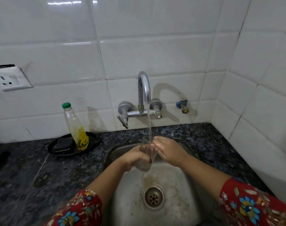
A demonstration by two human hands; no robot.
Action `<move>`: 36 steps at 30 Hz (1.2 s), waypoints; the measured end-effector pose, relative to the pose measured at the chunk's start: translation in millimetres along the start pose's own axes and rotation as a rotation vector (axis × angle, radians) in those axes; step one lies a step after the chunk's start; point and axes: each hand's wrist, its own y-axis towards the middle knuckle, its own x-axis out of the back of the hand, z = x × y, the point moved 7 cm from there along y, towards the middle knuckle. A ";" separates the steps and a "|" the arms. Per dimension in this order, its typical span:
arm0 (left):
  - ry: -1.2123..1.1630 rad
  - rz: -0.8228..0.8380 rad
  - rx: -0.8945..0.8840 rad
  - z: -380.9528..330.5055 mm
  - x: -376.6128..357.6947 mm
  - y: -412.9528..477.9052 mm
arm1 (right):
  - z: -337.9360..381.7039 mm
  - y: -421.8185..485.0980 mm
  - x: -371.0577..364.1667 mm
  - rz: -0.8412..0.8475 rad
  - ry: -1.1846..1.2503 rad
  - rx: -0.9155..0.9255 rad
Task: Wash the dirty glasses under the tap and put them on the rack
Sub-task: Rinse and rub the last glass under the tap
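A clear drinking glass is held tilted over the steel sink, its mouth up under the water stream from the chrome tap. My left hand is wrapped around the glass's lower part. My right hand touches the glass's upper rim with its fingertips, fingers together. Water runs down along the glass toward the drain. No rack is in view.
A soap bottle with a green cap stands in a black dish with a dark scrubber on the granite counter left of the sink. A wall socket sits far left. Tiled walls close in behind and on the right.
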 end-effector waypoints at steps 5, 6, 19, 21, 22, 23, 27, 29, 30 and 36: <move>0.348 -0.618 -0.127 -11.1 8.7 1.8 | 17.6 40.1 5.1 -0.056 -0.228 -0.405; 0.478 -0.693 -0.175 -18.2 10.1 -1.1 | 10.6 46.5 -0.6 0.031 -0.176 -0.497; 0.665 -0.618 -0.270 -53.9 7.6 0.7 | -0.6 52.4 -0.5 0.005 0.012 -0.460; 0.560 -0.532 -0.319 -55.8 7.7 -0.5 | 1.9 53.3 7.8 -0.040 0.102 -0.415; 0.418 -0.392 -0.292 -54.7 10.4 -1.0 | 3.2 48.5 14.7 -0.091 0.200 -0.368; 0.255 -0.230 -0.261 -54.4 10.6 -3.0 | 1.8 42.1 18.4 -0.130 0.300 -0.340; 0.266 -0.216 -0.142 -42.8 17.3 -5.1 | 1.6 37.6 13.5 -0.078 0.387 -0.369; 0.583 -0.535 -0.120 -41.6 20.2 -7.7 | 3.4 49.9 6.8 0.070 0.248 -0.465; 0.687 -0.643 -0.150 -43.6 19.1 -10.7 | 3.2 53.6 8.9 0.094 0.218 -0.493; 0.116 -0.054 -0.141 -53.2 18.5 -13.0 | 12.8 37.0 21.7 -0.095 0.472 -0.269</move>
